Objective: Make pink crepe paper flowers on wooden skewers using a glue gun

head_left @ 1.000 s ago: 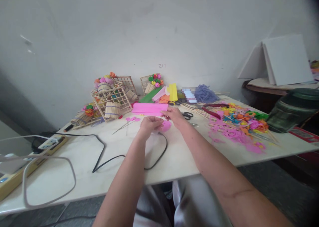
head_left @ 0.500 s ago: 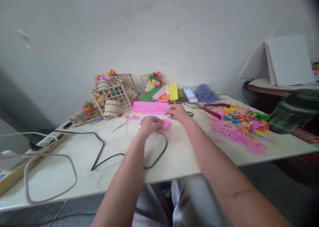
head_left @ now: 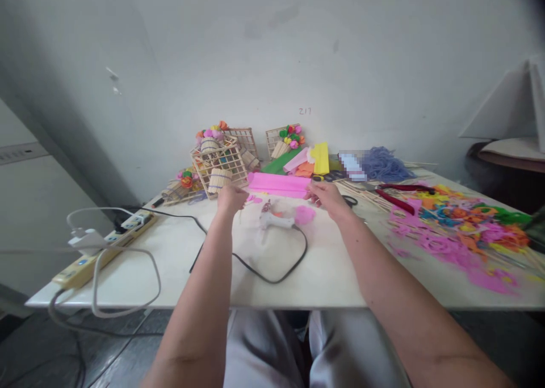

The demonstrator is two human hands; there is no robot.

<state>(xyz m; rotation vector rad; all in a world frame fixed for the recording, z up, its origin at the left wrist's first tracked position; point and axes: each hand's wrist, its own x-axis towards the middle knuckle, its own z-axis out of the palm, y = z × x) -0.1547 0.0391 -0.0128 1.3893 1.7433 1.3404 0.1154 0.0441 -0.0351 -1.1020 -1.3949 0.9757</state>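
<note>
My left hand point(head_left: 232, 199) is closed, fingertips together, beside some small pink paper discs point(head_left: 255, 199); what it pinches, if anything, I cannot make out. Its fingers hide most of the thin sticks there. My right hand point(head_left: 327, 198) is closed in a pinch at the right end of a folded pink crepe paper strip point(head_left: 279, 184); whether it grips the strip or a small piece in front of it is unclear. Between the hands lies a white glue gun point(head_left: 276, 221) with a black cord. Right of its body is a round pink paper piece point(head_left: 305, 214).
Wooden lattice stands point(head_left: 219, 166) with paper flowers are at the back left. Scissors point(head_left: 349, 201), red-handled pliers point(head_left: 395, 197) and a heap of colourful paper scraps point(head_left: 464, 229) lie to the right. A power strip point(head_left: 104, 251) with looping cables is at left.
My left hand has left the round pink piece and moved left to the discs and sticks, uncovering the glue gun. My right hand stays by the strip's end. The view has turned left.
</note>
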